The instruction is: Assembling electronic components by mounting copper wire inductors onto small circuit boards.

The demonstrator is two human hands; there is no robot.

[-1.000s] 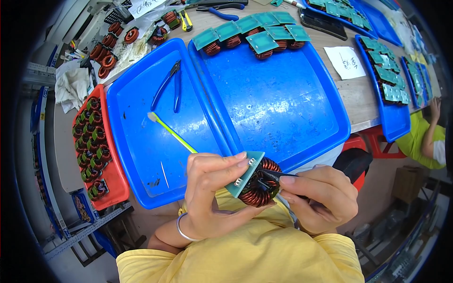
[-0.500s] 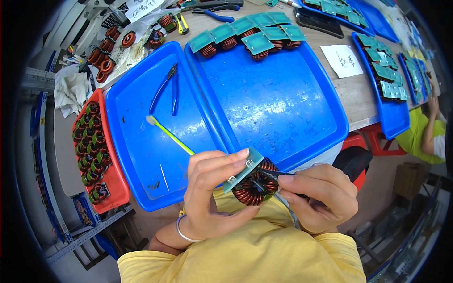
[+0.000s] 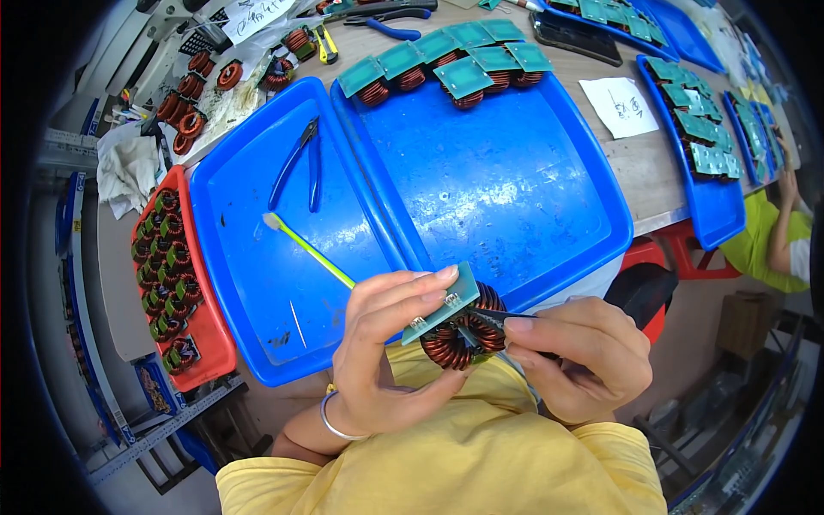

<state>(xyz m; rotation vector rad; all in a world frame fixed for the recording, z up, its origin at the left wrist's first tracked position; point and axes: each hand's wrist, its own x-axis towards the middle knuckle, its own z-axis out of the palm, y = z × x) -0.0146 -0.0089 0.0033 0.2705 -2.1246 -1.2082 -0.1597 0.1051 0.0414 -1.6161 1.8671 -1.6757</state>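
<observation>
My left hand [image 3: 378, 343] is closed around a copper-wound toroidal coil [image 3: 448, 345] with a green circuit board [image 3: 448, 302] on its upper side. The board is tilted, and small metal pins stick up from it. In my right hand [image 3: 592, 356] are slim black tweezers [image 3: 508, 319], pinched between thumb and fingers. Their tips reach in at the coil's windings beside the board; the exact contact point is hidden. Just beyond my left hand lies a brush [image 3: 313, 251] with a lime-green handle. Blue-handled cutters [image 3: 298, 167] rest farther back.
Two blue trays [image 3: 515, 189] [image 3: 245, 283] stand side by side ahead of me. Finished-looking coils with boards [image 3: 463, 77] line the right tray's far edge. A red tray [image 3: 219, 343] of coils is at left. More blue trays [image 3: 721, 215] and a co-worker's arm [image 3: 783, 227] are at right.
The coil and board have tipped slightly in my left hand and shifted a little left. My right hand keeps the tweezers at the coil. The whole view has shifted slightly.
</observation>
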